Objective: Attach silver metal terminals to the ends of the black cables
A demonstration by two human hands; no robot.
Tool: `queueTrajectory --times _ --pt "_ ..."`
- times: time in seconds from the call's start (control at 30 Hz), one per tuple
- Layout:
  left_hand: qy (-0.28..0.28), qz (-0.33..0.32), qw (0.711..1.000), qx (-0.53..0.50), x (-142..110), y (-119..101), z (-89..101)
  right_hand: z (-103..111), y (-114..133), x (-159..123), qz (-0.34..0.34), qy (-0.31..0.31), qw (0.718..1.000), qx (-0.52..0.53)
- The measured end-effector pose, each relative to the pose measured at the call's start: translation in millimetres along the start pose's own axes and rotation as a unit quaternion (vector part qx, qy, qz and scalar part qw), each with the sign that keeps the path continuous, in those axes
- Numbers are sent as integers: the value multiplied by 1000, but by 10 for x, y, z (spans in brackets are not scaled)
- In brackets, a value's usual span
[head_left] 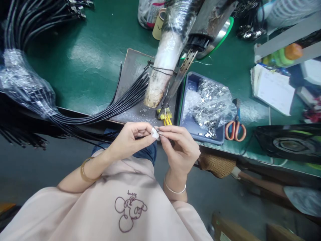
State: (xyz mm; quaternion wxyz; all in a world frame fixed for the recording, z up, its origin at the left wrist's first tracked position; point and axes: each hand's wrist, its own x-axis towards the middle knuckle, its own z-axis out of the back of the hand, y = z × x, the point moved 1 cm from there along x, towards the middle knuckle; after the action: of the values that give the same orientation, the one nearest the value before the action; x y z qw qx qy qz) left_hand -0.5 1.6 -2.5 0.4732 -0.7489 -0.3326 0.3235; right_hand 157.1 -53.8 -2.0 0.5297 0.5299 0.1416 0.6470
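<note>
My left hand (136, 138) and my right hand (179, 144) meet at the fingertips, just off the front edge of the bench. A small white piece (155, 133) shows at the left fingertips; whether it is held or wrapped on a finger I cannot tell. Pinched in my right thumb and fingers is a tiny dark metal piece (157, 129), mostly hidden. Black cables (100, 115) run from the left onto a grey board (132, 67), and some hang behind my left wrist. A hot-air nozzle (173, 88) points down at a yellow piece (165, 115) beyond my fingers.
A blue tray (220, 137) with a bag of small metal parts (213, 103) stands right of the nozzle. Orange-handled scissors (235, 129) lie beside it. Further right are a notepad (274, 88) and a black fan-like device (291, 144). Another person's arm (260, 184) shows at right.
</note>
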Motion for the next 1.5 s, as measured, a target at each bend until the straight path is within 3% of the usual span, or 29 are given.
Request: queueTrajectory --times 0.2,0.33,0.47,0.57,0.73,1.1,1.23,1.33,1.5 --pt "6 0 1000 0 -1 6 -13 -15 5 -29 -8 -11 1000 16" --pt "-8 -12 1000 8 -17 7 -16 -42 -64 -32 -66 -17 994 82" --pt "-52 -27 998 18 -13 6 7 -50 -107 -23 -91 -91 983 131" --pt "-70 -33 997 15 6 -6 14 -57 -67 -33 -67 -124 985 98" --pt "-72 -32 997 4 26 -30 3 -75 13 -82 8 -122 992 24" --pt "-77 -35 996 2 54 -54 -22 -84 -32 -106 154 -76 976 -135" --pt "-101 -40 994 6 65 -62 -16 -108 -77 -107 77 -105 990 -50" --pt "-109 -44 993 10 78 -68 -10 -123 -93 -85 12 -93 996 -12" --pt "-110 -43 993 21 105 -64 0 -123 -87 -34 42 -76 995 -56"
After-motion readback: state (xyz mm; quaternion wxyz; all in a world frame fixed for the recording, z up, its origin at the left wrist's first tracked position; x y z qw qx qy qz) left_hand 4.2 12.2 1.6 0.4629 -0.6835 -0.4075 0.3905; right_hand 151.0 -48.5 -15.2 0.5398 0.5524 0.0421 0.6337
